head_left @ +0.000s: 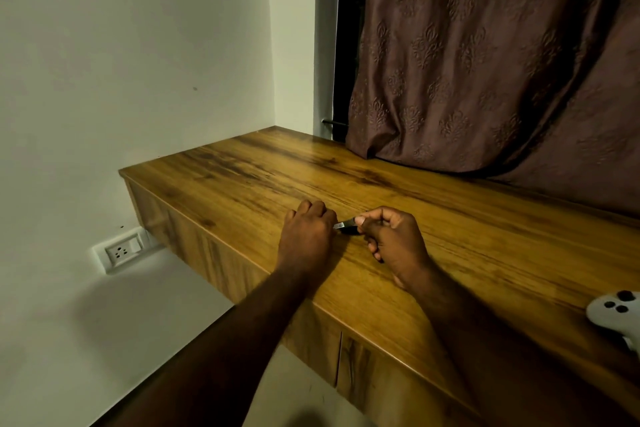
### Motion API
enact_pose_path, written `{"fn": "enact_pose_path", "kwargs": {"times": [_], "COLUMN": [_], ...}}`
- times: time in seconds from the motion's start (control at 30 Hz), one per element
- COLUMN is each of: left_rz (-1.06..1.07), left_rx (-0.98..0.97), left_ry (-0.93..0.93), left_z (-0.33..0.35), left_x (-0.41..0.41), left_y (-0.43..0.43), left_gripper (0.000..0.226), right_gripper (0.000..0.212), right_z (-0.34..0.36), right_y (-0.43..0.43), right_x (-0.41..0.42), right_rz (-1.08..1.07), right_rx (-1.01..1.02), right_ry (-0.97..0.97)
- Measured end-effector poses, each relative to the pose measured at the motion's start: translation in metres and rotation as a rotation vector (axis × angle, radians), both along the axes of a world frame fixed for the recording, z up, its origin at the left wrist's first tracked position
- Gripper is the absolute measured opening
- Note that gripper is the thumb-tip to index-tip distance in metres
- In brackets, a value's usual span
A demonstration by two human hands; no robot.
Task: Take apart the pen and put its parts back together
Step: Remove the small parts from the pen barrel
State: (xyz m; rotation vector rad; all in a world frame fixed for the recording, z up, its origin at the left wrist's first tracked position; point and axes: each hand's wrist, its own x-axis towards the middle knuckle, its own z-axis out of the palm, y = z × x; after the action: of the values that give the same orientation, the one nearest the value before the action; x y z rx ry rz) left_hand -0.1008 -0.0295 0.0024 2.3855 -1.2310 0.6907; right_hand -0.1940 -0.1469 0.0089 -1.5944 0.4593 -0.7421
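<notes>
Plainly, most of the slim dark pen is hidden from us: only a short stretch with a small white label shows in the gap between the two hands, just above the brown wood-grain desk top. Its long axis runs roughly left to right, the labelled end toward the left hand, the other end into the right hand. Which end is the tip we cannot tell.

We see the left hand from the back, knuckles up and fingers curled under. The pen's end vanishes at its thumb side, so the grip itself is out of our sight. The right hand's thumb and forefinger pinch the pen's right end, its other fingers curled in beneath. A small dark point shows below them, too unclear for us to name.

At the right edge a white game controller is cut off by the frame. A brown patterned curtain hangs behind the desk, and a white wall socket sits low on the left.
</notes>
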Motion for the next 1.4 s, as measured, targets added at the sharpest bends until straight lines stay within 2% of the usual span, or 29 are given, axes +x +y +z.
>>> {"fn": "enact_pose_path", "kwargs": {"times": [0.13,0.3,0.4,0.87,1.03,1.2,1.3,1.4], "left_rz": [0.033,0.018,0.005,-0.062,-0.114,-0.174,-0.192,-0.215], "left_rx": [-0.023,-0.058,-0.07,-0.117,-0.179,-0.203,-0.187,-0.166], "left_ry": [0.043,0.081,0.099,0.11,0.186,0.192,0.131,0.087], "left_z": [-0.001,-0.002,-0.001,-0.006,-0.005,-0.005,-0.006,-0.007], "left_x": [0.003,0.005,0.006,0.01,0.006,0.004,0.007,0.008], "left_y": [0.001,0.002,0.001,0.0,0.002,0.003,0.002,0.001], "left_gripper": [0.023,0.022,0.019,0.02,0.02,0.02,0.021,0.02], "right_gripper": [0.009,0.006,0.006,0.017,0.014,0.009,0.02,0.031], "right_z": [0.001,-0.011,-0.012,-0.011,-0.01,-0.003,0.001,0.003], "right_y": [-0.017,-0.022,-0.019,-0.021,-0.023,-0.028,-0.024,-0.017], "right_x": [-0.008,-0.01,-0.007,-0.01,-0.01,-0.014,-0.015,-0.012], "right_rz": [-0.075,0.043,0.105,0.1,0.052,-0.03,0.036,0.069], "right_rx": [0.003,-0.394,-0.517,-0.533,-0.477,-0.173,0.003,0.05], "right_ry": [-0.052,0.214,0.251,0.299,0.28,0.137,0.11,0.155]}}
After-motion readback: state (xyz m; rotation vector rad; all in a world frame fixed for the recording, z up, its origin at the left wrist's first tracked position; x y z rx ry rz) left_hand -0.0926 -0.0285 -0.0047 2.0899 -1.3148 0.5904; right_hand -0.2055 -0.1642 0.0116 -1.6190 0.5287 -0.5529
